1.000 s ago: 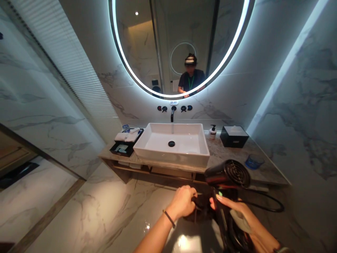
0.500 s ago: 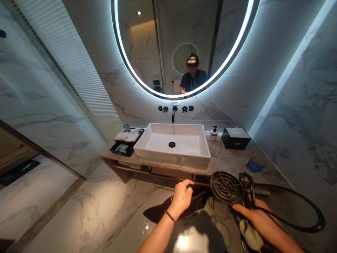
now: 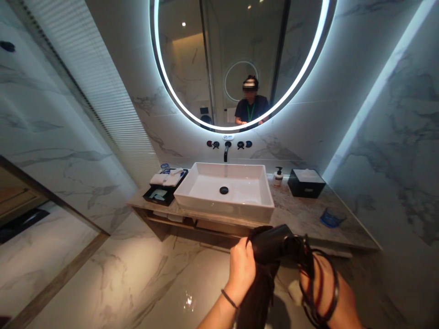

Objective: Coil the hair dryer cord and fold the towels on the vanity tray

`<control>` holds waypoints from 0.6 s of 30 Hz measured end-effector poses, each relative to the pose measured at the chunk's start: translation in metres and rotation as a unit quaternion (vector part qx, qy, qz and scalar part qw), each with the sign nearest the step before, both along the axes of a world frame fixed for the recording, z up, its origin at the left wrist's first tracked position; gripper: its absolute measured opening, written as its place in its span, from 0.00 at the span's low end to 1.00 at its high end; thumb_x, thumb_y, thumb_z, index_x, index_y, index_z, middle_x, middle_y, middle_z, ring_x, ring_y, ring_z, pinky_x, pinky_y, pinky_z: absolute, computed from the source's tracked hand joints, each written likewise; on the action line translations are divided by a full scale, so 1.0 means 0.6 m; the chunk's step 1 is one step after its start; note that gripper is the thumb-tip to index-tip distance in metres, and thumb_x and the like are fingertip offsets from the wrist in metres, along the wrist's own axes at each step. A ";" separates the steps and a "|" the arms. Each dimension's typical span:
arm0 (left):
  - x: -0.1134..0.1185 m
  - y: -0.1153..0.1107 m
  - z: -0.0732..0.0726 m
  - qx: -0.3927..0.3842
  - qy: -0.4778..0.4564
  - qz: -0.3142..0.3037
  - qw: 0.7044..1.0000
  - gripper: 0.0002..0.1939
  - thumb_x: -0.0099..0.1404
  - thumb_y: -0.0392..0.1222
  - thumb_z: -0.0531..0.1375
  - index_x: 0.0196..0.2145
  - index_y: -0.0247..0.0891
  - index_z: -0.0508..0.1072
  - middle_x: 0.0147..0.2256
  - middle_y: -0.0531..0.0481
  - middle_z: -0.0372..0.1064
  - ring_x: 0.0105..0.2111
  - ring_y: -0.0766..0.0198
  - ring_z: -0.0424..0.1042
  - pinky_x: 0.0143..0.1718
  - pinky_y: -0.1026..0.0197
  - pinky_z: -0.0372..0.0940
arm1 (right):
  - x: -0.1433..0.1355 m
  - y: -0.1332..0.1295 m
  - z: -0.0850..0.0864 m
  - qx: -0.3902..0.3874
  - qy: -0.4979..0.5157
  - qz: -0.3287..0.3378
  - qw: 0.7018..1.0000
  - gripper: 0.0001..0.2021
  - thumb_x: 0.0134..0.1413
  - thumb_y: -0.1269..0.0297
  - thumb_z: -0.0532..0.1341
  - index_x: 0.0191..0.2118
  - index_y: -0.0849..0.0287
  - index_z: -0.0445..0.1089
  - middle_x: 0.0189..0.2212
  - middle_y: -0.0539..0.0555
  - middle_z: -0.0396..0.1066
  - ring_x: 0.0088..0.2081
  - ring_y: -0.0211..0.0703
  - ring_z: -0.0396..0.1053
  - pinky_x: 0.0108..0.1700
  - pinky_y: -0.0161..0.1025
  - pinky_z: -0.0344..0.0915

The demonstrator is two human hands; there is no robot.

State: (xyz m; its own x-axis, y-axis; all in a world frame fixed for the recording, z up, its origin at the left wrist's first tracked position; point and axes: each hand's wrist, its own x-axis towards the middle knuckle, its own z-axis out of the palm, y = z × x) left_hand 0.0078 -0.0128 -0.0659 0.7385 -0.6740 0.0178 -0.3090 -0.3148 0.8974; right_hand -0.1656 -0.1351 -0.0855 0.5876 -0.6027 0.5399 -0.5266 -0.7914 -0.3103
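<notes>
A black hair dryer (image 3: 270,243) lies across the mouth of a dark cloth bag (image 3: 257,292), in front of the counter. With my left hand (image 3: 243,262), a band round its wrist, I grip the bag's edge beside the dryer's barrel. My right hand (image 3: 324,283) is closed round the dryer's handle end and its looped black cord (image 3: 334,292). The dryer's front end is at the bag's opening and partly hidden by the bag's edge. Something pale (image 3: 295,292) hangs beside my right hand.
A white basin (image 3: 224,210) stands on the marble counter (image 3: 291,219). Right of it are a soap bottle (image 3: 278,178), a black tissue box (image 3: 306,185) and a blue glass (image 3: 332,218). Black trays (image 3: 159,195) with towels stand left. A lit round mirror (image 3: 185,68) hangs above.
The dryer has turned, its round grille no longer faces me, and it has moved left to the bag. The wide cord loop has drawn in round my right hand. The bag now hangs more upright.
</notes>
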 end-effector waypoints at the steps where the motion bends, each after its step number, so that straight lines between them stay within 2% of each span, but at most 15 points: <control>1: 0.001 -0.002 0.002 0.004 -0.005 0.004 1.000 0.20 0.69 0.43 0.45 0.43 0.34 0.75 0.39 0.42 0.76 0.38 0.57 0.74 0.42 0.58 0.64 | 0.004 0.008 0.003 0.007 0.039 -0.005 0.999 0.10 0.56 0.68 0.50 0.40 0.62 0.67 0.33 0.58 0.68 0.34 0.50 0.69 0.32 0.42 0.65; 4: 0.011 -0.011 0.006 0.003 -0.031 0.005 1.000 0.20 0.69 0.43 0.45 0.43 0.33 0.75 0.39 0.41 0.76 0.39 0.55 0.74 0.42 0.56 0.64 | 0.017 0.035 0.016 0.054 0.179 -0.028 0.982 0.18 0.56 0.78 0.49 0.49 0.63 0.67 0.35 0.58 0.68 0.39 0.53 0.68 0.34 0.42 0.66; 7: 0.025 -0.023 0.008 0.010 -0.055 -0.006 0.998 0.19 0.69 0.42 0.46 0.39 0.32 0.76 0.37 0.41 0.76 0.37 0.55 0.74 0.40 0.56 0.65 | 0.029 0.064 0.021 0.073 0.254 0.005 0.964 0.26 0.55 0.82 0.49 0.59 0.63 0.63 0.39 0.60 0.67 0.42 0.52 0.66 0.42 0.44 0.67; 10: 0.032 -0.030 0.011 -0.015 -0.057 -0.053 0.997 0.18 0.69 0.41 0.48 0.38 0.34 0.76 0.37 0.43 0.76 0.37 0.57 0.75 0.41 0.58 0.66 | 0.042 0.086 0.017 0.079 0.301 0.051 0.949 0.32 0.50 0.86 0.48 0.62 0.63 0.60 0.43 0.64 0.67 0.45 0.53 0.66 0.48 0.46 0.66; 13: 0.035 -0.025 0.019 -0.036 -0.084 -0.132 0.987 0.16 0.69 0.43 0.49 0.44 0.37 0.75 0.41 0.47 0.76 0.41 0.60 0.75 0.45 0.60 0.67 | 0.057 0.092 0.017 0.081 0.341 0.088 0.933 0.35 0.47 0.87 0.46 0.62 0.64 0.60 0.44 0.66 0.68 0.47 0.55 0.66 0.50 0.48 0.65; 15: 0.036 -0.014 0.024 -0.010 -0.151 -0.183 0.971 0.17 0.70 0.43 0.48 0.47 0.38 0.74 0.43 0.46 0.76 0.42 0.59 0.75 0.45 0.59 0.68 | 0.065 0.087 0.021 0.096 0.356 0.098 0.924 0.33 0.47 0.86 0.46 0.60 0.66 0.63 0.42 0.67 0.69 0.44 0.56 0.69 0.47 0.49 0.67; 18: 0.040 0.010 0.021 0.059 -0.273 -0.240 0.930 0.17 0.71 0.41 0.47 0.49 0.36 0.72 0.39 0.43 0.77 0.38 0.56 0.76 0.41 0.57 0.70 | 0.069 0.069 0.029 0.131 0.366 0.097 0.916 0.24 0.50 0.83 0.48 0.49 0.66 0.70 0.37 0.65 0.72 0.39 0.57 0.71 0.42 0.48 0.68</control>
